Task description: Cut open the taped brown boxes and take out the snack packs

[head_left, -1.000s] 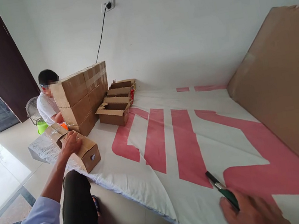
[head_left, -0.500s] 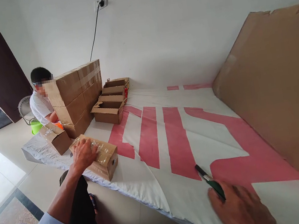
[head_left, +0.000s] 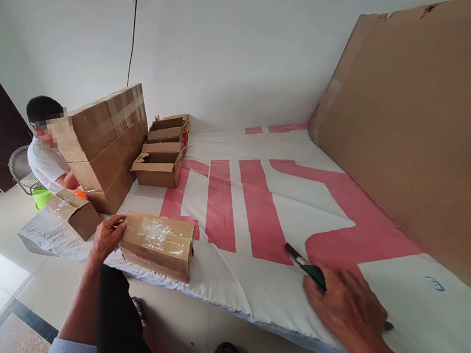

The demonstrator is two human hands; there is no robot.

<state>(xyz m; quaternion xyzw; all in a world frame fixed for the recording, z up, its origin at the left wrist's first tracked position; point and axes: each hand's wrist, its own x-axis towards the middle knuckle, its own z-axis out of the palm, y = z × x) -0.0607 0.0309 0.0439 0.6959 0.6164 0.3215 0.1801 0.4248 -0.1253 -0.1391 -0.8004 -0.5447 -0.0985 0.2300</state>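
A taped cardboard box [head_left: 155, 237] lies near the front edge of the covered surface. My left hand [head_left: 108, 235] is at its left end, with bent fingers gripping the upper corner and end face. In my right hand [head_left: 346, 296] is a utility knife [head_left: 315, 276] with a dark green handle. Its dark, narrow front part points forward and left, away from my palm, and its rear end shows behind the hand. The knife is held low over the white and red cover, to the right of the box and apart from it.
A closed box [head_left: 74, 214] lies to the left, before a tall stack of boxes [head_left: 99, 150]. Open boxes [head_left: 157, 177] stand in a row behind. A large cardboard sheet [head_left: 424, 128] leans at right. Behind the stack sits another person [head_left: 43, 162]. The cover [head_left: 278, 307] has folds.
The box has been turned, so another taped face is up. My left hand has slid from its top to its left end. The camera view has shifted slightly; the right hand keeps the knife.
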